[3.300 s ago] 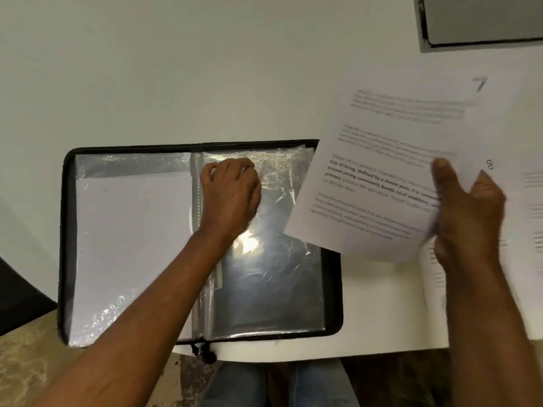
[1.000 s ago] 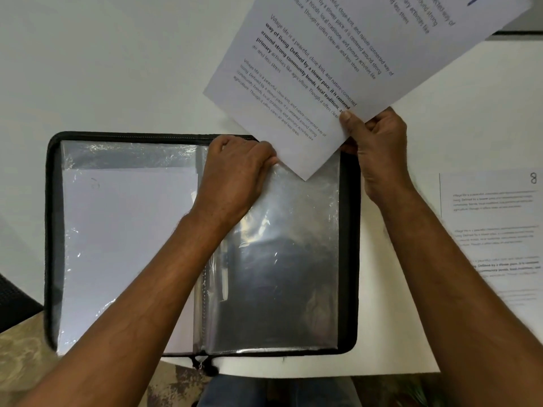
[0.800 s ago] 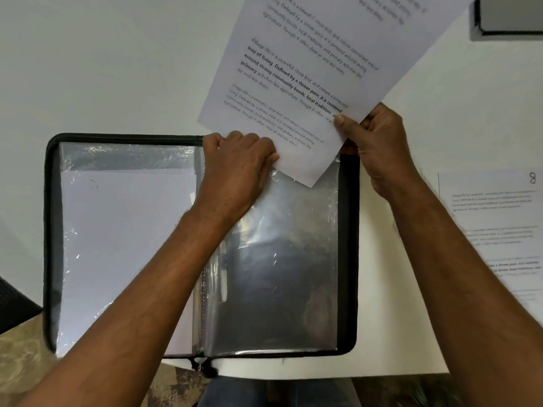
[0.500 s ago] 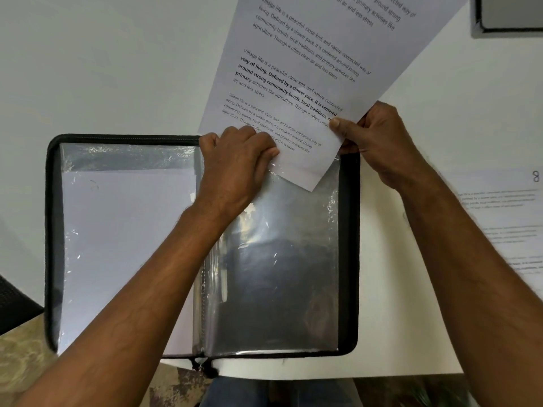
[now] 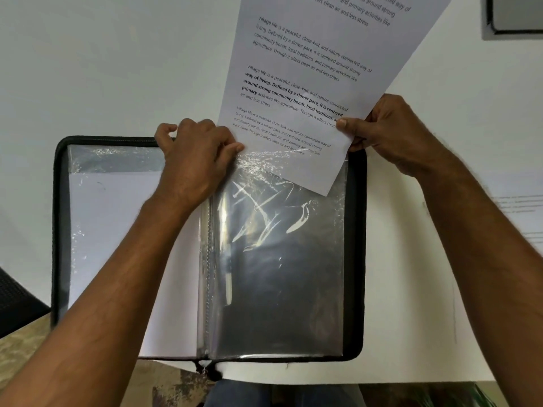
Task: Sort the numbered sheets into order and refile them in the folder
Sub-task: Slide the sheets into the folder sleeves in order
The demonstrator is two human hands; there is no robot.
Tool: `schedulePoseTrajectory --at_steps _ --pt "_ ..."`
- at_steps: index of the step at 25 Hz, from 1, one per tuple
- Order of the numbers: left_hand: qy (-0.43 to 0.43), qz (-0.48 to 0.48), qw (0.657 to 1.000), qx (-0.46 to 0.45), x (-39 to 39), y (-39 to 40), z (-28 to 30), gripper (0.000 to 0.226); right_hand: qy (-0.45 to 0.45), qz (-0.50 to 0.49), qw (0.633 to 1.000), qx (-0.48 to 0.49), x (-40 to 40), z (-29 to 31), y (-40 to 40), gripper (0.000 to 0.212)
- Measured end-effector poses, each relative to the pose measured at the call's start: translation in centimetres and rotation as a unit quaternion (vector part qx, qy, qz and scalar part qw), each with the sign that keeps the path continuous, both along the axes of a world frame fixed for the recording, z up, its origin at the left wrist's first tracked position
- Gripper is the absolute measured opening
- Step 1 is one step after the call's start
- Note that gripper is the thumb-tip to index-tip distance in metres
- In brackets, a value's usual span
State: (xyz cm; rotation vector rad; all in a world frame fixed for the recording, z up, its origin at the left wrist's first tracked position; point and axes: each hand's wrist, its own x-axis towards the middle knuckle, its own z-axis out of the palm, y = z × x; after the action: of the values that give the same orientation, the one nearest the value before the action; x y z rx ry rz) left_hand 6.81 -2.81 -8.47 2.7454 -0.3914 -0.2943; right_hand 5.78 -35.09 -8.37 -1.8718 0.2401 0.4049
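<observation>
A black zip folder (image 5: 356,254) lies open on the white table, with clear plastic sleeves on both sides. My left hand (image 5: 194,163) pinches the top edge of the right-hand sleeve (image 5: 282,259) near the spine. My right hand (image 5: 388,133) grips a printed sheet (image 5: 308,69) by its lower right edge. The sheet's lower corner sits inside the sleeve's mouth, tilted, while most of it stands above the folder. The left sleeve (image 5: 117,230) holds a white sheet.
Another printed sheet (image 5: 517,207) lies on the table at the right, partly behind my right forearm. A dark framed object (image 5: 514,16) sits at the top right corner. The table's front edge runs just below the folder.
The sheet has come down and its lower corner has slid into the right sleeve. My left hand shifted slightly along the sleeve's top edge. My head moved closer.
</observation>
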Motion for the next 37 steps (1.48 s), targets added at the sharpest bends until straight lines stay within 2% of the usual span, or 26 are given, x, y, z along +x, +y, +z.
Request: schedulePoseTrajectory --at_steps 4,8,11,15,21,25,28,31,34,37 --pt "-0.015 0.028 0.999 0.043 0.2 0.6 -0.1 0.036 0.003 0.012 1.000 0.004 0.3 -0.1 -0.4 0.017" --pt "-0.037 0.055 0.995 0.069 0.2 0.8 -0.4 0.040 0.012 0.026 1.000 0.009 0.9 -0.1 -0.7 0.023" --pt "-0.024 0.101 0.994 0.015 0.4 0.6 -0.6 0.028 0.017 0.035 0.999 0.014 1.1 -0.2 -1.2 0.028" --pt "0.036 0.173 0.980 -0.088 1.7 0.9 -1.1 0.006 0.027 0.035 0.999 0.022 1.2 -0.2 -1.9 0.024" --pt "0.095 0.164 0.978 -0.088 2.8 0.9 -1.0 0.021 0.033 0.028 0.999 0.026 1.1 -0.5 -2.3 0.031" --pt "0.117 0.158 0.978 -0.075 3.2 1.0 -1.0 0.025 0.036 0.036 0.998 0.023 1.2 -0.5 -2.2 0.028" --pt "0.155 0.158 0.969 -0.111 3.6 1.2 -1.2 0.026 0.043 0.043 0.998 0.028 1.3 -0.3 -2.4 0.031" --pt "0.188 0.158 0.954 -0.170 3.8 1.8 -1.2 0.012 0.048 0.047 0.997 0.029 1.4 -0.1 -2.5 0.036" --pt "0.227 0.150 0.942 -0.196 4.1 2.2 -1.0 0.023 0.051 0.051 0.997 0.034 1.5 0.0 -2.4 0.028" --pt "0.260 0.127 0.940 -0.181 4.4 2.7 -1.0 0.023 0.054 0.058 0.996 0.030 1.7 0.0 -2.3 0.033"
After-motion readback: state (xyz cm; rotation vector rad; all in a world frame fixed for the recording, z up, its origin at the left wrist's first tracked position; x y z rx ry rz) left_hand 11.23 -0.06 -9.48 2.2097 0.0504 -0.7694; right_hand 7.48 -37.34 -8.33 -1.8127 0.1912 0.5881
